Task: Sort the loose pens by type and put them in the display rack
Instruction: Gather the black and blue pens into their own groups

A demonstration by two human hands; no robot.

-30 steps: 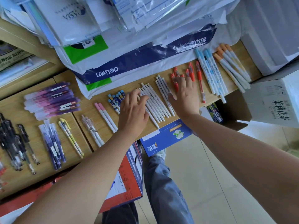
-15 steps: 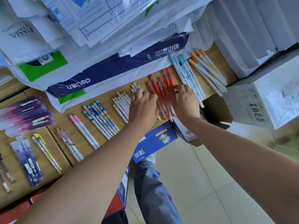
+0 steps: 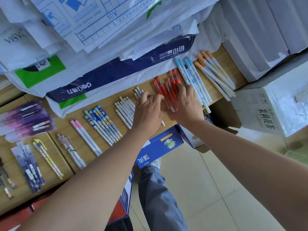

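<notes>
The person's left hand (image 3: 148, 110) is resting palm down, fingers loosely spread, over a row of slim white pens (image 3: 125, 109) on the pale wooden surface (image 3: 65, 129). The right hand (image 3: 186, 104) is pressing its slightly bent fingers against a cluster of translucent red pens (image 3: 168, 85) lying between the two hands. Neither hand is gripping anything. Blue-capped white pens (image 3: 191, 75) are lying just beside the red ones, and orange-capped white pens (image 3: 215, 70) are lying beyond them.

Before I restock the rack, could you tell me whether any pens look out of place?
The red pens under the right hand lie bunched and staggered, not in an even row, and beside them one blue-capped pen pokes past the table edge.
</notes>
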